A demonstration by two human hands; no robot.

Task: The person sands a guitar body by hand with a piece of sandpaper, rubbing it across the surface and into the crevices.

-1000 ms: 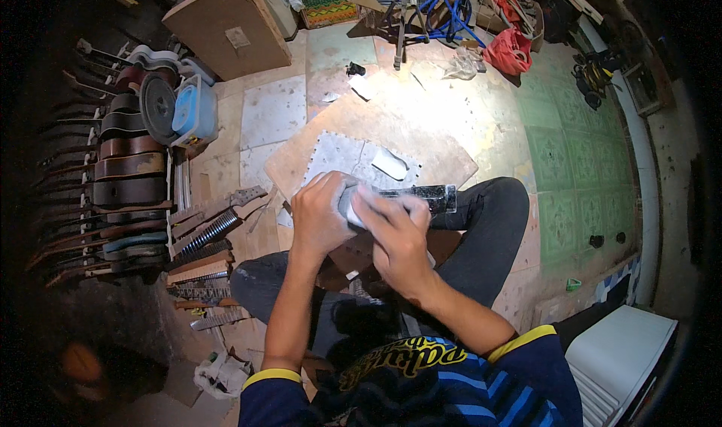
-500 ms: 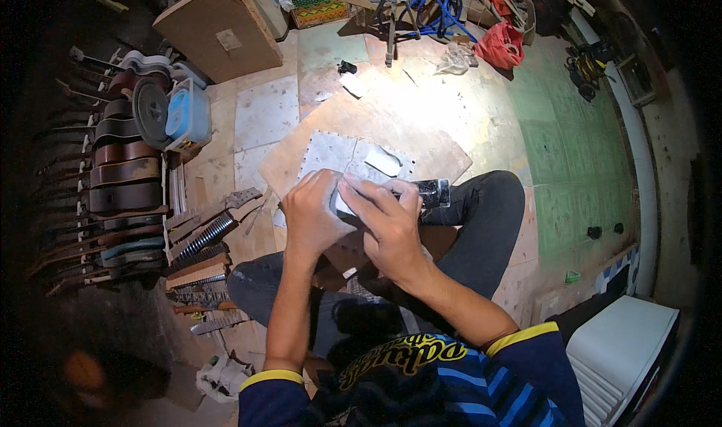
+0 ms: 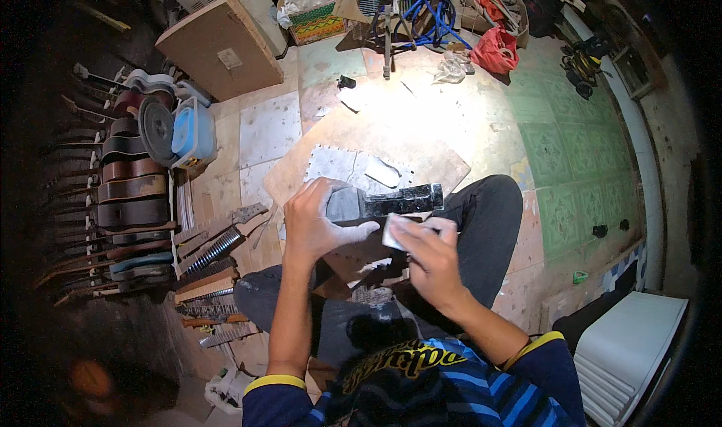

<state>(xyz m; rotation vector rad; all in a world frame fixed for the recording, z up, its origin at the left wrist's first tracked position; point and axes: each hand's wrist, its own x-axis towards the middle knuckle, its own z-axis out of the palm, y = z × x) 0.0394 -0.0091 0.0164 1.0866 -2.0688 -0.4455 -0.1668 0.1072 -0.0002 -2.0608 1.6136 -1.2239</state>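
My left hand (image 3: 309, 222) grips the grey, dusty end of a short black bar-shaped piece (image 3: 404, 200), its thumb stretched out along the near side. The black part points to the right over my lap. My right hand (image 3: 435, 255) is closed on a small white folded pad (image 3: 392, 232), just below the bar and apart from it. Beyond the bar, a pale sheet with dotted edges (image 3: 331, 161) lies on a tan board (image 3: 292, 173). A white oblong piece (image 3: 383, 174) rests on that sheet.
Several guitar bodies (image 3: 134, 186) stand in a row at the left, near a clear bin with blue contents (image 3: 188, 132). Files and wooden strips (image 3: 214, 284) lie beside my left knee. Blue hose (image 3: 432, 13) and a red bag (image 3: 495, 48) are at the back; a white appliance (image 3: 630, 348) stands right.
My right hand has pulled back toward me and right with the white pad, off the bar. The bar's grey end now shows, and my left thumb has spread out.
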